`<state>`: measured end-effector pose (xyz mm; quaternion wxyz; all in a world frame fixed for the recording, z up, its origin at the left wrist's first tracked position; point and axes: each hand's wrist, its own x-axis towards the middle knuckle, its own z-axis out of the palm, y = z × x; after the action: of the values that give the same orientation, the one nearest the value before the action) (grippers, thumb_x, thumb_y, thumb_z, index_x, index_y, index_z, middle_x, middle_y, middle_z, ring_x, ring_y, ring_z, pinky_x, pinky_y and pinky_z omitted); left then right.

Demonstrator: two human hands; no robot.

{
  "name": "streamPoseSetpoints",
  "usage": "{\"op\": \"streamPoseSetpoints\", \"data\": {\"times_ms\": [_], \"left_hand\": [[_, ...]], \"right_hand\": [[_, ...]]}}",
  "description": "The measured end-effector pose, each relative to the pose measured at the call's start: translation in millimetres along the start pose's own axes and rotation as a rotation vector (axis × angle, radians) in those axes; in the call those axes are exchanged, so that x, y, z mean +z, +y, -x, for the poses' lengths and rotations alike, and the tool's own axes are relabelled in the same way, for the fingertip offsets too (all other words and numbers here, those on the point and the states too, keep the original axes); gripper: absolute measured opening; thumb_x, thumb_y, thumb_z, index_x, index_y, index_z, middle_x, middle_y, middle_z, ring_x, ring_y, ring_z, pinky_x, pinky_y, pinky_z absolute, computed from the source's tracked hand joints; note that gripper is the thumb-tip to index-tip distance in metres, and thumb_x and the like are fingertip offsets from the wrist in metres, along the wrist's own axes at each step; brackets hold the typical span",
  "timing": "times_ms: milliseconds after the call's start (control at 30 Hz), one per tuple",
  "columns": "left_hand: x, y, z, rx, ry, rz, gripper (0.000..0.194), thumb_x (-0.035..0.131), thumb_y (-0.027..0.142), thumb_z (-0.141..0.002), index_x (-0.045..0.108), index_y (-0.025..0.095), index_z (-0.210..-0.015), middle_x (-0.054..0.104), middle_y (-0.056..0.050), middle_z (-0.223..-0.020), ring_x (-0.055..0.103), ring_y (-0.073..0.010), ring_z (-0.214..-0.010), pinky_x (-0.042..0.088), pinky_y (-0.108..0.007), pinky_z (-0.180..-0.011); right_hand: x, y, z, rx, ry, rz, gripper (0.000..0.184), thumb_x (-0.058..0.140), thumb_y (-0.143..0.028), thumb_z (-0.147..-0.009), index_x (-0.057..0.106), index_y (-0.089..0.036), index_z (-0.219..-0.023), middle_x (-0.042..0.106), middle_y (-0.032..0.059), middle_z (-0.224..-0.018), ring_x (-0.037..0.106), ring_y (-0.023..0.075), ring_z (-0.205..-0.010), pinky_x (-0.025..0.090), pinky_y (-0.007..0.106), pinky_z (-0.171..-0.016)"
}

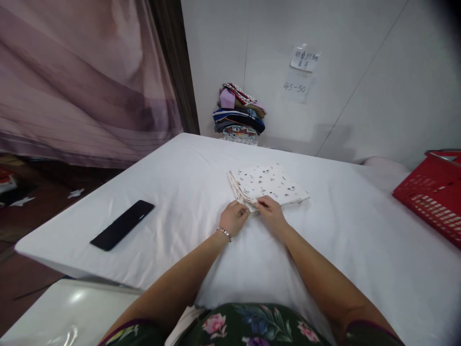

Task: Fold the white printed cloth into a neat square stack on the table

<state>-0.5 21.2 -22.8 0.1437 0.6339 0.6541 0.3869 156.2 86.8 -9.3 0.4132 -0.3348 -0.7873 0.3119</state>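
Across the white surface, a red basket shows at three o'clock, contents hidden; a folded patterned cloth lies towards the twelve-o'clock edge, a black phone at eight; left hand and right hand pinch the cloth's seven-o'clock corner.

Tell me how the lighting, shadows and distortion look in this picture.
Head view: glare spot on the glossy white surface at lower left; head view: soft shadow on the wall at right, dark upper right corner; head view: red basket looks stretched at the right edge, probably from a wide lens; head view: prints on the folded cloth show, slightly soft.
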Motion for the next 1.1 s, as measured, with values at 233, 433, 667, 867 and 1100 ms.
{"op": "streamPoseSetpoints", "data": {"times_ms": [233,433,667,867,1100], "left_hand": [[0.1,5,-6,0.142,-0.056,-0.181,0.024,0.058,0.022,-0.074,0.058,0.026,-0.098,0.055,-0.001,-0.093,0.05,-0.0169,-0.091,0.042,-0.028,-0.076],[-12.2,2,-12,0.261,-0.06,-0.291,0.021,0.041,0.03,-0.087,0.058,0.021,-0.08,0.054,-0.004,-0.082,0.048,-0.0171,-0.082,0.039,-0.03,-0.072],[-18.7,-2,-5,0.336,-0.111,-0.395,0.019,0.041,0.028,-0.087,0.059,0.021,-0.087,0.056,-0.005,-0.085,0.048,-0.0176,-0.082,0.039,-0.03,-0.072],[-15.2,-3,-3,0.192,-0.07,-0.222,0.008,0.052,0.022,-0.08,0.058,0.023,-0.084,0.056,-0.002,-0.086,0.051,-0.0153,-0.084,0.041,-0.026,-0.07],[-12.8,-2,0,-0.075,-0.076,-0.071,0.013,0.057,0.033,-0.074,0.058,0.021,-0.069,0.056,0.001,-0.074,0.053,-0.0129,-0.071,0.039,-0.024,-0.06]], "right_hand": [[0,-1,1,-0.043,-0.018,0.029,0.014,0.049,-0.027,-0.082,0.061,-0.02,-0.084,0.058,0.0022,-0.079,0.053,0.0151,-0.074,0.042,0.027,-0.067],[-3,-7,-2,-0.141,0.01,0.152,0.016,0.044,-0.026,-0.086,0.059,-0.021,-0.089,0.058,0.0046,-0.083,0.053,0.0178,-0.08,0.043,0.031,-0.073],[4,-6,0,-0.289,-0.197,0.394,0.018,0.043,-0.023,-0.086,0.059,-0.02,-0.093,0.059,0.0081,-0.089,0.051,0.021,-0.086,0.041,0.035,-0.077],[2,-7,5,-0.355,-0.247,0.418,0.026,0.052,-0.023,-0.078,0.056,-0.019,-0.104,0.058,0.0099,-0.1,0.05,0.0232,-0.095,0.04,0.038,-0.081],[3,-2,2,-0.164,-0.097,0.243,0.016,0.046,-0.022,-0.082,0.057,-0.021,-0.093,0.059,0.0054,-0.087,0.053,0.0186,-0.081,0.043,0.031,-0.072]]}}
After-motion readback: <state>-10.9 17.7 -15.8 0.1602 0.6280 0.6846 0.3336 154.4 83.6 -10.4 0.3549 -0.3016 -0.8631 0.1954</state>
